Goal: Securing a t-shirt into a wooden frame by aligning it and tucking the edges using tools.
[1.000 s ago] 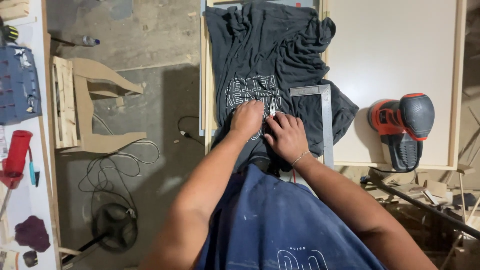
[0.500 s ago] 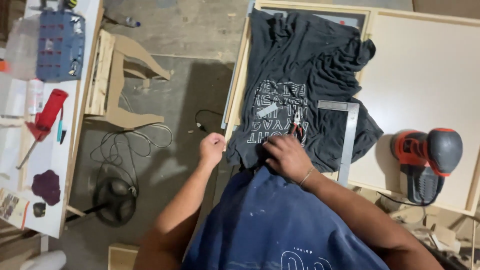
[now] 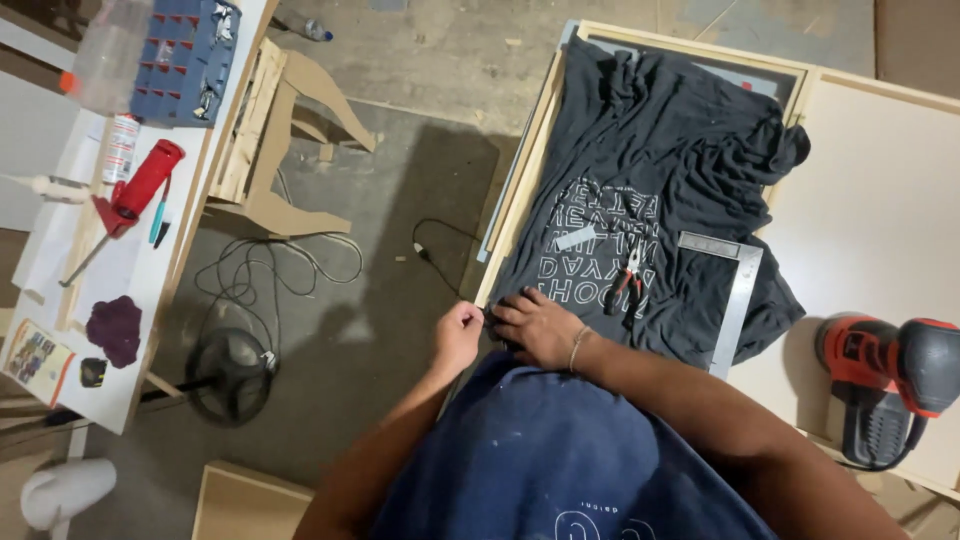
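Both hands, left (image 3: 458, 335) and right (image 3: 535, 328), pinch the shirt (image 3: 660, 180) hem at the frame (image 3: 520, 190) corner; pliers (image 3: 628, 285) lie just beyond.

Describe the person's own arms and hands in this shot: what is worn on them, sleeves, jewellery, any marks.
Both arms are bare from above the elbow down; no gloves on either hand. The right hand has a thin, pale bracelet at the wrist. The left hand wears nothing that shows. The upper arms meet a dark blue shirt flecked with pale spots, with white print near its lower edge.
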